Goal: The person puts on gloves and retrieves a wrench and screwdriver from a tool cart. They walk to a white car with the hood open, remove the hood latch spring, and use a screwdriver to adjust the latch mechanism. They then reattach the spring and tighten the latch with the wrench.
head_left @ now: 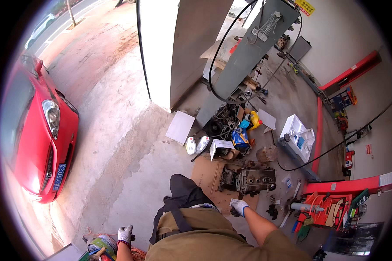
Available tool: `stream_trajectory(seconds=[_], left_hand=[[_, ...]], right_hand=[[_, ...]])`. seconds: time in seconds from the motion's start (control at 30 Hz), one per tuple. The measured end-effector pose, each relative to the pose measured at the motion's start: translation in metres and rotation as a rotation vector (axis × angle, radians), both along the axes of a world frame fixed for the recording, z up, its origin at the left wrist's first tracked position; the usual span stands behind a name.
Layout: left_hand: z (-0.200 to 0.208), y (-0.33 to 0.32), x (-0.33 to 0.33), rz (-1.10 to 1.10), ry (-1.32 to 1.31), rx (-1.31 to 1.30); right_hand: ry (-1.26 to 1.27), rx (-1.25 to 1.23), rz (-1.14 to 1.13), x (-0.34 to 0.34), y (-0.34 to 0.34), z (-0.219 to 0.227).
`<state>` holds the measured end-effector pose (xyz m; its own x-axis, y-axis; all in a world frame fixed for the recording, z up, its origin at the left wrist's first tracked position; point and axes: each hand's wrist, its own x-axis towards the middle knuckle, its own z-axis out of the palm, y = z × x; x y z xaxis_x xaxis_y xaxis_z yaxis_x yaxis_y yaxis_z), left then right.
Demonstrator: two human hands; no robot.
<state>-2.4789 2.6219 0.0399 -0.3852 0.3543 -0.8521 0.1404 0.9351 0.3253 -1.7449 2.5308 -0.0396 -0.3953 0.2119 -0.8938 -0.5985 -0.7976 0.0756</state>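
- The engine part (257,181) is set on cardboard (203,173), ahead of the right hand (238,208)
- Its fingers are partly curled; any hold cannot be told
- The left hand (125,234), fingers bent, is held near orange cord (138,253); grip cannot be told

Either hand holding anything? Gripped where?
Right hand: possibly a small pale piece, too small to tell where it's gripped. Left hand: can't tell.

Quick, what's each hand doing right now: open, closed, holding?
Left hand: gloved, fingers look curled; whether it holds anything cannot be told.
Right hand: gloved, small pale piece at the fingertips; grip cannot be told.
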Motion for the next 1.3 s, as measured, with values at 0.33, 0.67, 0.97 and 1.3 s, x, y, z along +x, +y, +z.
stream_trajectory(seconds=[0.33, 0.67, 0.97, 1.3], left_hand=[[0.040, 0.361, -0.043, -0.142, 0.069, 0.147], [0.097, 0.530, -0.102, -0.177, 0.107, -0.118], [0.007, 0.829, -0.216, -0.605, 0.431, 0.008], [0.094, 1.278, -0.073, -0.880, 0.072, 0.471]], right_hand=[[-0.980, 0.432, 0.332, -0.288, 0.375, 0.095], [-1.056, 0.446, 0.656, -0.347, 0.631, 0.148], [-0.945, 0.285, -0.051, -0.443, 0.899, 0.178], [-1.100, 0.324, 0.027, -0.457, 1.120, 0.207]])
